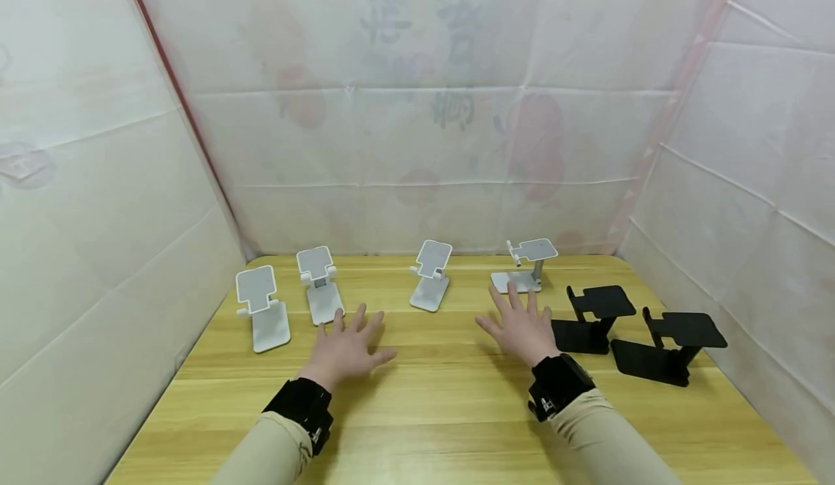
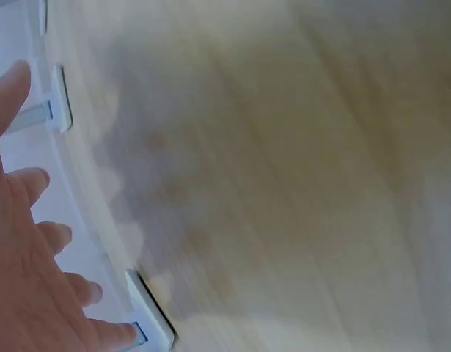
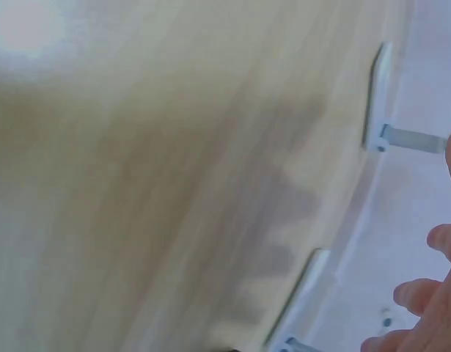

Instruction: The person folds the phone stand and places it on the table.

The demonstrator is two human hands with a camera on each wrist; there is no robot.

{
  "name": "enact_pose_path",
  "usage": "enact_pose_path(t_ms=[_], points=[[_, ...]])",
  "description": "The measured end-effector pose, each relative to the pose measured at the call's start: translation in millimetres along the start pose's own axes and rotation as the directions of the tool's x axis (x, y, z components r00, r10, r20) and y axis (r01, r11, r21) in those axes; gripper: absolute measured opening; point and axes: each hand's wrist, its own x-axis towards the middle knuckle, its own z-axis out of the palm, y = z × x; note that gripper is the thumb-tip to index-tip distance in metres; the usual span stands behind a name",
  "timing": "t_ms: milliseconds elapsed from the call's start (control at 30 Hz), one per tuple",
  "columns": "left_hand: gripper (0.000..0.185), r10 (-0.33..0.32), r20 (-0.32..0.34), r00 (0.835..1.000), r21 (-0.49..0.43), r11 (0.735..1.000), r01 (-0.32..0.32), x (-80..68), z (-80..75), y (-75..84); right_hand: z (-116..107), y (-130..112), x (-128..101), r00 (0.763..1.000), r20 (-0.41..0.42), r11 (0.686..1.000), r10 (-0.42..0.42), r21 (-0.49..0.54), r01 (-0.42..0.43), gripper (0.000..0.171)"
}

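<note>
My left hand (image 1: 346, 352) hovers over the table with its fingers spread, holding nothing. Its fingertips are nearest a white phone stand (image 1: 324, 302) at the back left. The right hand (image 1: 524, 329) is likewise spread and holds nothing, between a white phone stand (image 1: 513, 282) behind it and a black phone stand (image 1: 603, 301) on its right. Farther right is a second black phone stand (image 1: 693, 329). Another white phone stand (image 1: 429, 293) is at the back middle, and one more white phone stand (image 1: 270, 328) is at the far left. Both wrist views show the shadows of spread fingers on the wood.
The stands are upright on a wooden table (image 1: 430, 427). Pale printed sheeting (image 1: 404, 144) hangs behind it and along both sides. Each wrist carries a black strapped device, the left one (image 1: 300, 409) and the right one (image 1: 561, 383).
</note>
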Motion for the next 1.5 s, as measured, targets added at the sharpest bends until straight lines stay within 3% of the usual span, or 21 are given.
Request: enact_pose_path(t_ms=[333, 733, 967, 1100, 1267, 1500], points=[[0.089, 0.052, 0.059, 0.997, -0.026, 0.998, -0.050, -7.3, 8.2, -1.2, -34, 3, 1, 0.998, -0.038, 0.998, -0.052, 0.016, 0.053, 0.081], [0.089, 0.054, 0.089, 0.995, 0.083, 0.995, -0.062, -4.3, 14.6, -0.5, -68, 34, -4, 0.990, -0.119, 0.997, -0.075, 0.017, 0.078, 0.085], [0.091, 0.048, 0.095, 0.994, 0.101, 0.993, -0.058, -2.9, 13.0, 1.9, -81, 64, -9, 0.988, -0.156, 0.999, 0.010, 0.044, -0.004, 0.086], [0.091, 0.046, 0.094, 0.995, 0.105, 0.993, -0.056, -2.1, 12.3, 1.5, -85, 80, -17, 0.969, -0.245, 0.998, 0.035, 0.056, -0.022, 0.080], [0.091, 0.047, 0.092, 0.995, 0.098, 0.994, -0.056, -2.3, 11.6, 1.7, -82, 96, -29, 0.928, -0.370, 0.998, 0.048, 0.049, -0.032, 0.069], [0.091, 0.057, 0.099, 0.993, 0.082, 0.994, -0.066, -2.3, 10.8, 2.3, -74, 115, -44, 0.905, -0.408, 0.992, 0.122, 0.072, -0.101, 0.057]])
